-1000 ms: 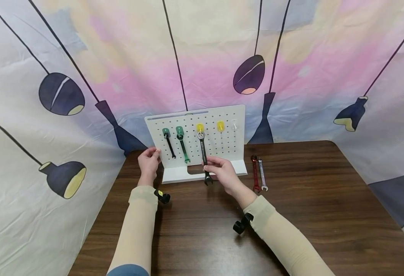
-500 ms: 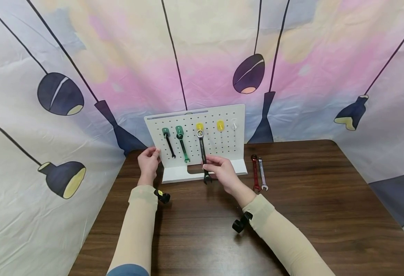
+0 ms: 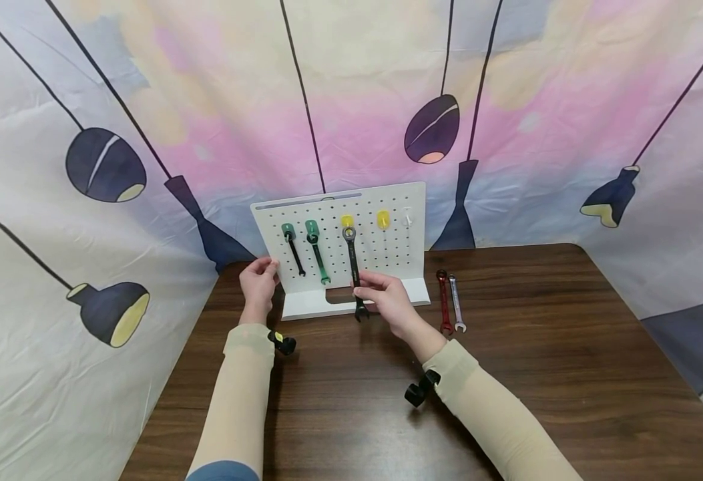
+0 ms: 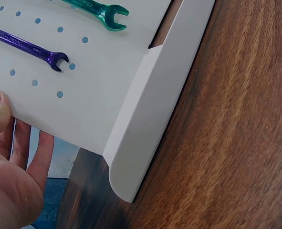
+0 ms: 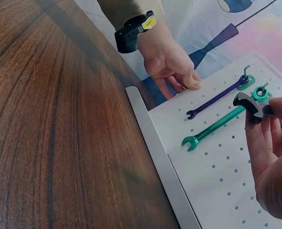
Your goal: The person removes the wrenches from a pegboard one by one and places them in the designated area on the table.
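A white pegboard stand (image 3: pixel 396 257) stands upright at the back of the table. My left hand (image 3: pixel 259 286) grips its left edge, thumb on the front and fingers behind, as the left wrist view shows. My right hand (image 3: pixel 390 304) pinches a dark grey combination wrench (image 3: pixel 353 257) near its open end, thumb in front. The wrench's ring end is up, overlapping the lower part of a yellow hook (image 3: pixel 347 220) in the head view. To its left hang a purple wrench (image 4: pixel 28 45) and a green wrench (image 5: pixel 219 125), each by its ring on a green hook.
Right of the held wrench, another yellow hook (image 3: pixel 384 219) and a clear hook (image 3: pixel 408 216) carry nothing. A red wrench (image 3: pixel 444 302) and a silver wrench (image 3: pixel 456 304) lie on the brown table (image 3: pixel 537 347) right of the board. A patterned cloth (image 3: pixel 351 100) hangs behind.
The held wrench's ring end has shifted slightly against the yellow hook. Both hands have stayed in nearly the same place.
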The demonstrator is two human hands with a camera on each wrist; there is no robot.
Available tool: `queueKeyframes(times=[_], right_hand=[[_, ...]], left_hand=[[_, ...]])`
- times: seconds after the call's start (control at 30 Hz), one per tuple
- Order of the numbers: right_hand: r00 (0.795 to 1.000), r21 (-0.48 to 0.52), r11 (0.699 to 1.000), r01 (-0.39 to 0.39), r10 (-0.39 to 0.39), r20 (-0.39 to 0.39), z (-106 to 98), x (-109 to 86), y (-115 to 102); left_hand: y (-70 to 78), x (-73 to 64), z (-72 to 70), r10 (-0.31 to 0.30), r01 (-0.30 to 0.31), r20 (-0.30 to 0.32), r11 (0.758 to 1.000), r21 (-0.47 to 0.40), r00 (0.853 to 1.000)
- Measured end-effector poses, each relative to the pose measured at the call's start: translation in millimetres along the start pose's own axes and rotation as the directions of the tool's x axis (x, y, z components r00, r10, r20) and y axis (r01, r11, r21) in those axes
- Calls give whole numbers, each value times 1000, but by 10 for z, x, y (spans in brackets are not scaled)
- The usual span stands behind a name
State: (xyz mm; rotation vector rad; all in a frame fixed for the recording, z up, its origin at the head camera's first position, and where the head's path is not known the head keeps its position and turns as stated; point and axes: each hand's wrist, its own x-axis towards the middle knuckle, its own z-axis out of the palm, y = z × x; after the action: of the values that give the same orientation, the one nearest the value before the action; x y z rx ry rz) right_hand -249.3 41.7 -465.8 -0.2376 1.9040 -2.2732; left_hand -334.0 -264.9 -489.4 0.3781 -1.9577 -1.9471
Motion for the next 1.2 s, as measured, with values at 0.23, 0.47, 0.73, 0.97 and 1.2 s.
queueKeyframes(times=[0.23, 0.47, 0.73, 0.97, 1.2], right_hand=[[1000, 4, 1000, -4, 4, 3, -11, -8, 5], [1000, -5, 1000, 5, -5, -7, -36, -42, 8], [1000, -12, 1000, 13, -13, -4, -147, -88, 64], [1000, -10, 1000, 21, -21, -1, -251, -131, 86], [1000, -18, 1000, 24, -24, -1, -402, -205, 120]], left_hand=[[5, -13, -9, 1, -1, 0, 1000, 4, 1000], [-11, -3, -12, 1, -1, -1, 1000, 2, 1000], [-8, -5, -9, 8, -8, -2, 1000, 11, 1000], [16, -17, -10, 15, -16, 2, 1000, 23, 1000], [22, -24, 1, 10, -10, -1, 1000, 0, 1000]])
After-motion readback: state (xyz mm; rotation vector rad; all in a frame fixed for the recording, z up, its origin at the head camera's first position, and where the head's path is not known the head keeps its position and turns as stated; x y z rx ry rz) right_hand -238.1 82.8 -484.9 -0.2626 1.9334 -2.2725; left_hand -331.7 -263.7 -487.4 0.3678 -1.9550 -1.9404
